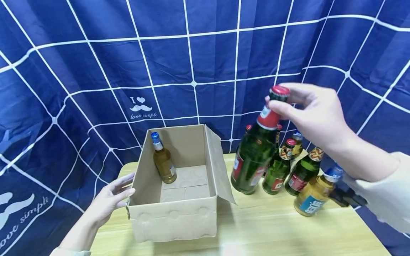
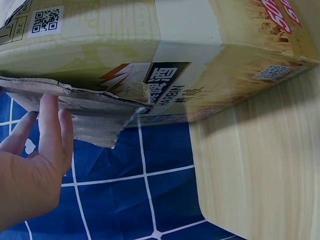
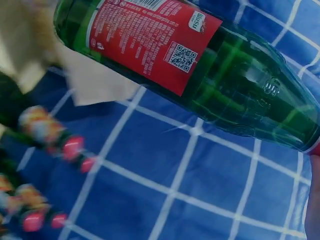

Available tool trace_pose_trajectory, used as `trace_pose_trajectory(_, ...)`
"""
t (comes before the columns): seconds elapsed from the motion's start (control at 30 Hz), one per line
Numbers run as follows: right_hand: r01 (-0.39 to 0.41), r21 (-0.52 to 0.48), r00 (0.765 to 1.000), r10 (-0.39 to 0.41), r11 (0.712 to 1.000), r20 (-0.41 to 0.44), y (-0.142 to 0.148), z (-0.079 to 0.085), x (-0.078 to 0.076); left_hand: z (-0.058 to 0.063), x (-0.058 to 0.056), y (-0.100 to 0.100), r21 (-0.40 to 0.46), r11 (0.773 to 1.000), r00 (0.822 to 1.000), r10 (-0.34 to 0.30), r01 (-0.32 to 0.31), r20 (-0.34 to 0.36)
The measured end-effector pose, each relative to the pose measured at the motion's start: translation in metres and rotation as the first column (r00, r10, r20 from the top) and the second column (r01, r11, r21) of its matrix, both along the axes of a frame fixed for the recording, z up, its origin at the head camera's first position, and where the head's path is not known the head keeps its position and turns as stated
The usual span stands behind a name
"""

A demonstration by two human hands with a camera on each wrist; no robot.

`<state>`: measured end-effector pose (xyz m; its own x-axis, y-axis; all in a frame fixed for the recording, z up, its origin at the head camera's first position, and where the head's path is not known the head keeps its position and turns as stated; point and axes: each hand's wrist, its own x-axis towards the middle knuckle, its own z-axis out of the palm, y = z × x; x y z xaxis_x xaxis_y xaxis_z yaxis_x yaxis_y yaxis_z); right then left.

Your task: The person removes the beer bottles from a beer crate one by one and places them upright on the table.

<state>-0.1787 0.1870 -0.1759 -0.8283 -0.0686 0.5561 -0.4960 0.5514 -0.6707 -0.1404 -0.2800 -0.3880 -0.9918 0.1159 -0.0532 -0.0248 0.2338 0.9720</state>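
Observation:
My right hand point(image 1: 320, 110) grips a large green beer bottle point(image 1: 256, 153) by its red-wrapped neck, just below the red cap. The bottle is held tilted to the right of the cardboard box, in front of other bottles; its red back label point(image 3: 150, 42) shows in the right wrist view. The cardboard box point(image 1: 174, 222) stands open at the top. Inside, a brown bottle with a blue cap point(image 1: 164, 163) leans in the far left corner. My left hand point(image 1: 110, 199) is at the box's left side, its fairly straight fingers against a torn flap point(image 2: 95, 115).
Right of the box stand several bottles, among them a green bottle with a red cap point(image 1: 278, 167) and a blue-labelled amber bottle point(image 1: 312, 199). The box's right flap point(image 1: 221, 163) hangs outward. A blue curtain with white lines point(image 1: 211, 64) rises behind the wooden table point(image 1: 256, 231).

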Motion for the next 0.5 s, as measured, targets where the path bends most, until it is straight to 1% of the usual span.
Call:
trace_pose_trajectory(0.1,0.099,0.084,0.995,-0.1,0.992,0.015,0.024,-0.027,0.001,-0.001,0.0,0.0,0.003,1.0,1.0,0.007,-0.007,0.001)
trace_pose_trajectory(0.23,0.191,0.169,0.979,-0.2,0.967,0.034,0.054,-0.071,0.001,-0.003,0.0,-0.001,0.001,1.0,1.0,0.007,-0.007,-0.002)
trace_pose_trajectory(0.37,0.244,0.221,0.964,-0.261,0.944,0.053,0.081,-0.117,0.002,-0.005,-0.001,-0.002,0.008,1.0,1.0,0.003,-0.003,-0.005)
trace_pose_trajectory(0.43,0.247,0.225,0.961,-0.268,0.943,0.068,0.092,-0.139,0.001,-0.006,-0.001,-0.002,0.013,1.0,1.0,0.003,-0.003,-0.004)
trace_pose_trajectory(0.5,0.255,0.226,0.958,-0.278,0.94,0.073,0.101,-0.156,-0.001,-0.006,-0.001,-0.002,0.017,1.0,1.0,0.005,-0.005,-0.002)
